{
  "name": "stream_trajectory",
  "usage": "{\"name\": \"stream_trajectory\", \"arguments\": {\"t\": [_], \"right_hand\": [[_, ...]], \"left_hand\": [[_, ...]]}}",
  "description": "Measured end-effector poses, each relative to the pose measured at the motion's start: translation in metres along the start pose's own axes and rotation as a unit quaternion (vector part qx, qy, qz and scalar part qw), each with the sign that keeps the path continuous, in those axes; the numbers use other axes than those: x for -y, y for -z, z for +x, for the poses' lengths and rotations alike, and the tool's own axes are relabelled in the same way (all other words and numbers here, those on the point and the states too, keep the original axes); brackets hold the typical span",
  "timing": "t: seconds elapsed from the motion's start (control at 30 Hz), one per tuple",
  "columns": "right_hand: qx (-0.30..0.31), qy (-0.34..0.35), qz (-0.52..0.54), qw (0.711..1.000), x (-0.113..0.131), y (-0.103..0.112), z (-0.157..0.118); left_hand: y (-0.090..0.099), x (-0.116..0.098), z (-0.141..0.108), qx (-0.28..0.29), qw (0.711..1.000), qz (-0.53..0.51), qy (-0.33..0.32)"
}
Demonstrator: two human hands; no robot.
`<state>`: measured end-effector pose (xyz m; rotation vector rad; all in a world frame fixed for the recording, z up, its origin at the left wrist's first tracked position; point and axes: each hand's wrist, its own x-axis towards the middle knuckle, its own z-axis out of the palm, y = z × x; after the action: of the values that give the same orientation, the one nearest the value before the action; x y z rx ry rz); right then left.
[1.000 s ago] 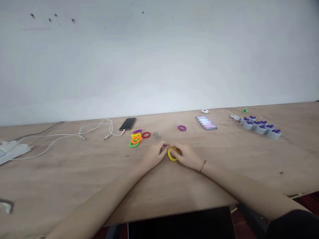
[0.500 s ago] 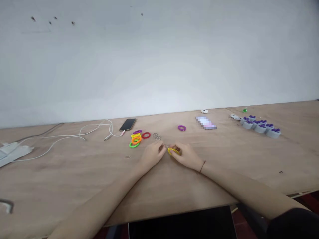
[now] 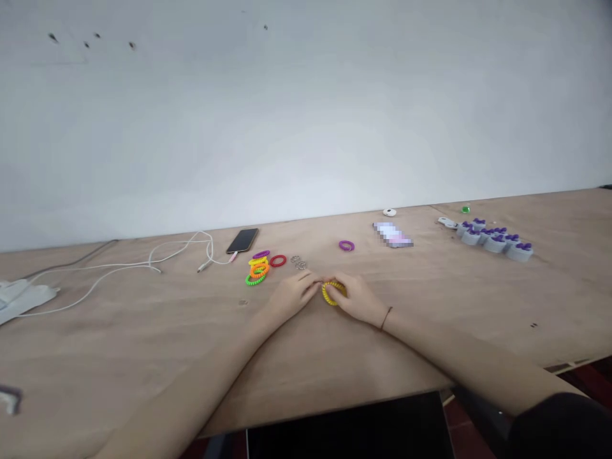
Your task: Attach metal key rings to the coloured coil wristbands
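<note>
My right hand (image 3: 356, 296) pinches a yellow spiral coil wristband (image 3: 327, 298) over the middle of the table. Meeting it from the other side, my left hand (image 3: 295, 292) has its thumb and fingers closed on a small metal key ring at the wristband's left edge; the ring is mostly hidden by the fingertips. Several loose metal key rings (image 3: 300, 265) lie just beyond my left hand. A red coil wristband (image 3: 278, 261) rests left of them, beside a loose pile with purple, yellow, orange (image 3: 259, 272) and green ones. Farther off is a purple coil wristband (image 3: 347, 246).
A dark phone (image 3: 243, 240) with a white cable (image 3: 179, 243) lies back left, near a white power strip (image 3: 29, 298). Another phone (image 3: 393, 234) and a white case (image 3: 389, 212) are back right. Grey pots with purple tops (image 3: 497, 243) stand at the right on the wooden table (image 3: 306, 370).
The yellow wristband has turned so more of its loop shows, and my hands have come closer together at its edge. The whole view has shifted slightly.
</note>
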<state>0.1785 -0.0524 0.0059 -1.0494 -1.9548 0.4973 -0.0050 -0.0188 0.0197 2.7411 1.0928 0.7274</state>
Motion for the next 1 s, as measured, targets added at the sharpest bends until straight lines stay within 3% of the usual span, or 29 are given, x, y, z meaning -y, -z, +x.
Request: {"name": "stream_trajectory", "arguments": {"t": [0.13, 0.3, 0.5, 0.83, 1.0], "right_hand": [[-0.005, -0.014, -0.006, 1.000, -0.001, 0.000, 0.000], [0.031, -0.019, 0.002, 0.999, 0.000, 0.000, 0.000], [0.026, -0.019, 0.009, 0.999, -0.003, -0.001, 0.002], [0.015, -0.034, 0.036, 0.999, -0.003, 0.000, 0.003], [-0.023, -0.044, 0.064, 0.997, -0.012, -0.001, 0.006]], "left_hand": [[0.001, 0.002, -0.001, -0.013, 0.997, 0.073, 0.013], [-0.003, -0.006, -0.001, -0.066, 0.995, 0.005, 0.072], [-0.002, -0.007, 0.000, -0.070, 0.985, -0.119, 0.106], [-0.004, -0.005, -0.001, -0.006, 0.977, -0.192, 0.089], [-0.002, -0.007, -0.001, -0.020, 0.972, -0.197, 0.123]]}}
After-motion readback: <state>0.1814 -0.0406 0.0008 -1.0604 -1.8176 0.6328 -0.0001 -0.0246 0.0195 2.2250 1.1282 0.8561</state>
